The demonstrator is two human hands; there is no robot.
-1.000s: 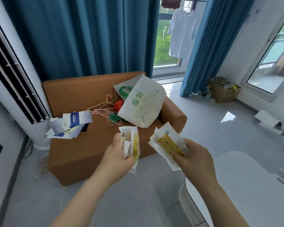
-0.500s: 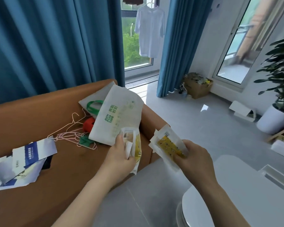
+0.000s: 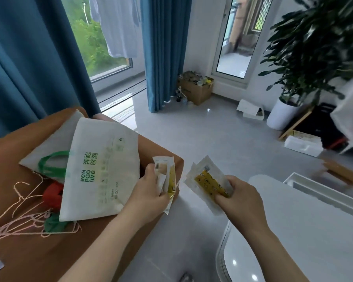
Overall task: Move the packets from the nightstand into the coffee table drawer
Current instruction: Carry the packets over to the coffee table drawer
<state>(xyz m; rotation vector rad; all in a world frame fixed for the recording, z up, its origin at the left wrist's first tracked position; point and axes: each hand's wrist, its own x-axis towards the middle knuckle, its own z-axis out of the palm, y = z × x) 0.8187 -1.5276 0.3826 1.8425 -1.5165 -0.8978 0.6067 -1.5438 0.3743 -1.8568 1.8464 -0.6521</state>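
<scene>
My left hand [image 3: 151, 194] grips a small stack of white and yellow packets [image 3: 166, 180], held upright in front of the sofa's arm. My right hand [image 3: 239, 197] pinches another stack of packets [image 3: 204, 180], white-edged with a yellow patterned front, tilted toward the left. Both stacks hang in the air over the grey floor, a short gap between them. The white coffee table [image 3: 306, 231] lies at the lower right, under my right forearm. Beyond it a white tray-like part [image 3: 322, 190] shows; whether it is the drawer I cannot tell.
An orange-brown sofa [image 3: 29, 251] at the left holds a white bag with green print [image 3: 102, 169], wire hangers [image 3: 22, 218] and a red thing [image 3: 52, 195]. Blue curtains [image 3: 163, 47], a cardboard box [image 3: 198, 88], a potted plant [image 3: 306, 58] and white boxes [image 3: 302, 143] stand around the grey floor.
The view has swung to the right: the sofa slid left, the plant and coffee table came further into view. Both hands keep their packets in the same hold.
</scene>
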